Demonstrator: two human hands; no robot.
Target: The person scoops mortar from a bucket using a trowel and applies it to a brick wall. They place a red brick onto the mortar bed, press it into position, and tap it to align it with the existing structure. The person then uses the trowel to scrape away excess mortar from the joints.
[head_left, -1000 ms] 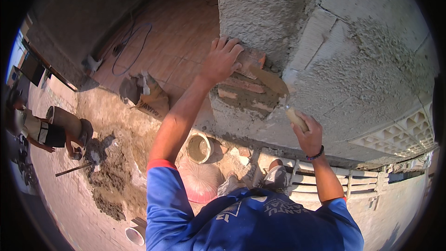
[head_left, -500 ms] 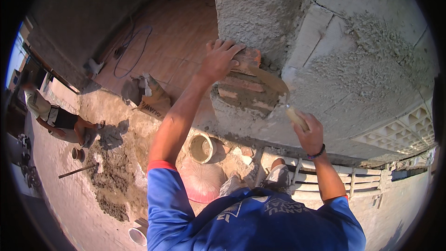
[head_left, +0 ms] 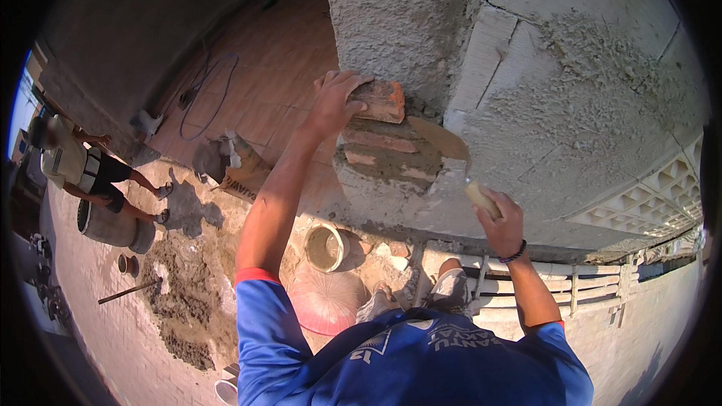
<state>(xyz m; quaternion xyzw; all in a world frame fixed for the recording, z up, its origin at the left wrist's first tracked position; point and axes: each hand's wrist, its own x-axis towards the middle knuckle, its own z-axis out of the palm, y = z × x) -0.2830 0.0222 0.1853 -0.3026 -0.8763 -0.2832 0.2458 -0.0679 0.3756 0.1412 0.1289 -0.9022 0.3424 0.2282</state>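
My left hand [head_left: 335, 99] is closed on the end of a reddish brick [head_left: 382, 101] at the foot of a rough grey column [head_left: 406, 22]. Just nearer lies a bed of wet mortar [head_left: 391, 159] with brick faces showing through it, on a low wall end. In my right hand [head_left: 500, 219] is the wooden handle of a trowel [head_left: 440, 139]. Its broad blade points up and left, with the tip close to the brick's near right corner. Part of the blade is smeared with mortar.
Below the wall stand a mortar bucket [head_left: 326, 246] and a pink round sack or basin [head_left: 326, 299]. A cement bag [head_left: 242, 173] leans at left. Another person [head_left: 94, 169] stands by a drum near a mortar heap [head_left: 180, 293]. A bamboo railing [head_left: 541, 286] runs at right.
The brick and my left hand sit a little apart from the mortar bed now, with more of the brick showing. The trowel blade is more exposed. The other person has straightened up.
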